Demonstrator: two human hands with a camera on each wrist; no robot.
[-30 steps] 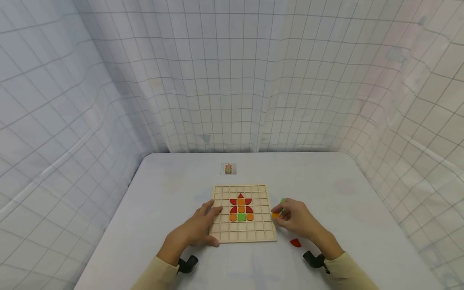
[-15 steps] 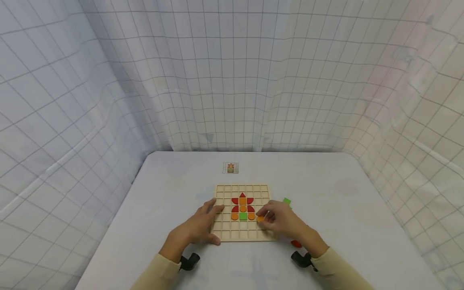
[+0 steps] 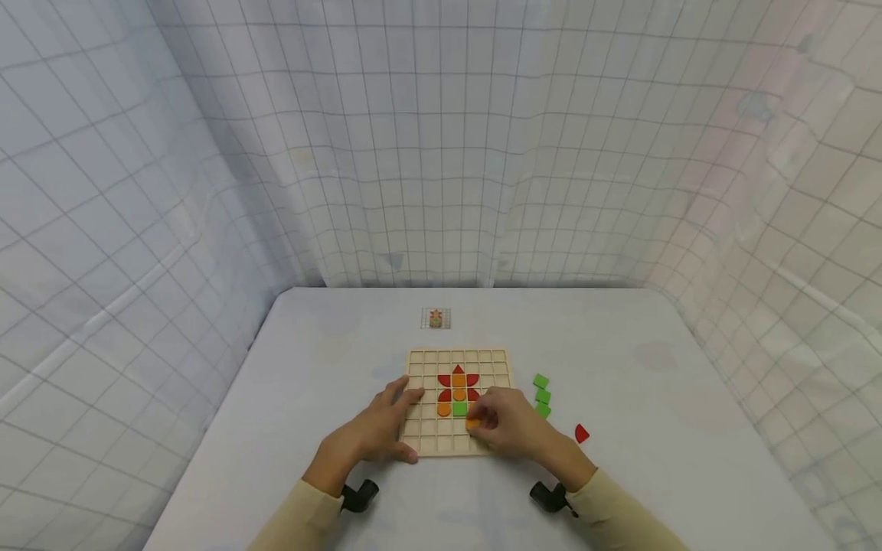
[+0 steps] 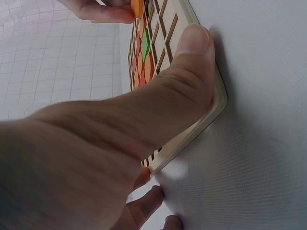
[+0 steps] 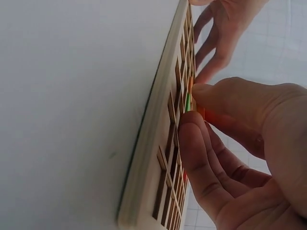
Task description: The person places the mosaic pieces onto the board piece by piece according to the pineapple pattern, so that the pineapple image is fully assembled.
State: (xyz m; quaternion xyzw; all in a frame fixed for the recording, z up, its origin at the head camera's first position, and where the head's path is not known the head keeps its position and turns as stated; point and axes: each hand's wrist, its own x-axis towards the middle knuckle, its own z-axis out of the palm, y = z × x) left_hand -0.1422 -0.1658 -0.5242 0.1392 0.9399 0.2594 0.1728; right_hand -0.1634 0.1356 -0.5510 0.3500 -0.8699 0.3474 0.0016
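A square wooden grid board (image 3: 451, 444) lies on the table. Red, orange and green pieces are set in its cells, including a green square (image 3: 459, 409) and an orange disc (image 3: 444, 409). My left hand (image 3: 372, 430) rests at the board's left edge, fingers spread, its thumb (image 4: 192, 52) on the near corner. Over the board, right of the green square, my right hand (image 3: 513, 425) pinches an orange piece (image 4: 137, 6) between thumb and fingers. That piece's full outline is hidden, and the hand covers the cells below it.
Several green squares (image 3: 542, 396) lie right of the board, with a red quarter-circle piece (image 3: 582, 433) nearer to me. A small card (image 3: 436, 318) with a coloured pattern on a grid lies beyond the board. White gridded curtains (image 3: 434, 153) surround the table.
My right hand has carried the orange piece leftward from beside the board to over it, uncovering the green squares and red piece. My left hand has stayed at the board's edge.
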